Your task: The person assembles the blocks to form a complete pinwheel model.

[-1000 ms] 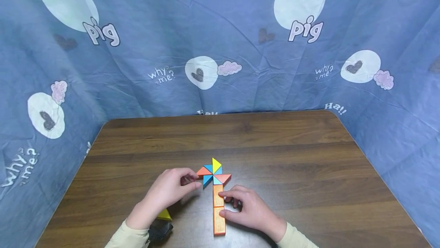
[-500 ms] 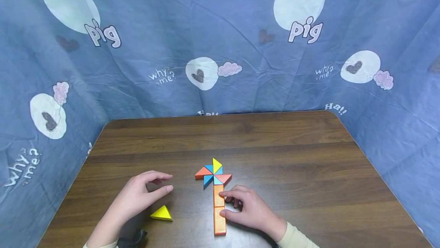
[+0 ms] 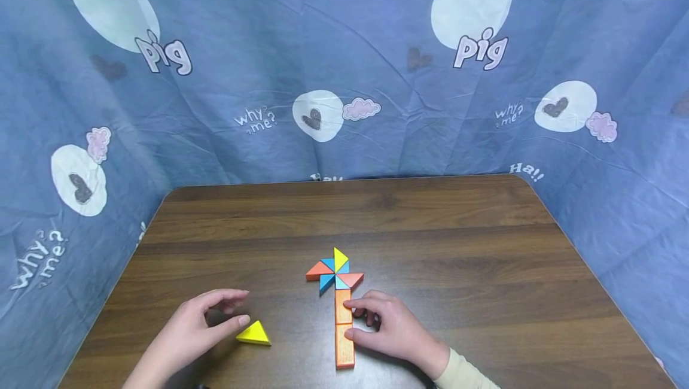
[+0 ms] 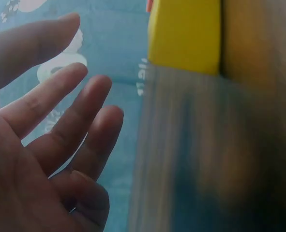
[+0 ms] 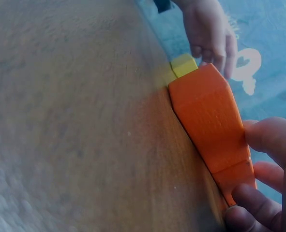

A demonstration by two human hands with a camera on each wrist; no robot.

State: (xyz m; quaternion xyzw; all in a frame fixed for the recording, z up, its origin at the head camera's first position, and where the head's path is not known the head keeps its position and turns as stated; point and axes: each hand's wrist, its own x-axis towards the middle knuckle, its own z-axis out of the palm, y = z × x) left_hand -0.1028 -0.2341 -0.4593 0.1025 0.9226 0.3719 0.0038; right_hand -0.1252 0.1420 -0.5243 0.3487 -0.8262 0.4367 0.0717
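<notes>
My left hand (image 3: pixel 196 329) hovers beside a loose yellow triangular block (image 3: pixel 255 334), thumb tip at its upper left and fingers relaxed. In the left wrist view a gap separates those fingers from the yellow block (image 4: pixel 184 36). Two orange rectangular blocks stand end to end in a column, an upper one (image 3: pixel 341 312) and a lower one (image 3: pixel 344 354). My right hand (image 3: pixel 393 328) rests its index fingertip on the upper block and its thumb on the lower. Above the column, triangular blocks form a pinwheel, with yellow (image 3: pixel 340 259), red (image 3: pixel 320 269) and blue (image 3: pixel 326 282) pieces.
All the blocks lie on a dark wooden table (image 3: pixel 457 245) with rounded far corners. Behind and around it hangs a blue printed cloth (image 3: pixel 377 149). A pale sleeve (image 3: pixel 463 371) covers the right forearm.
My left hand has drawn back from the pinwheel's left side, leftward and toward me, down to the loose yellow block, which it earlier partly covered. The right hand stays on the orange blocks.
</notes>
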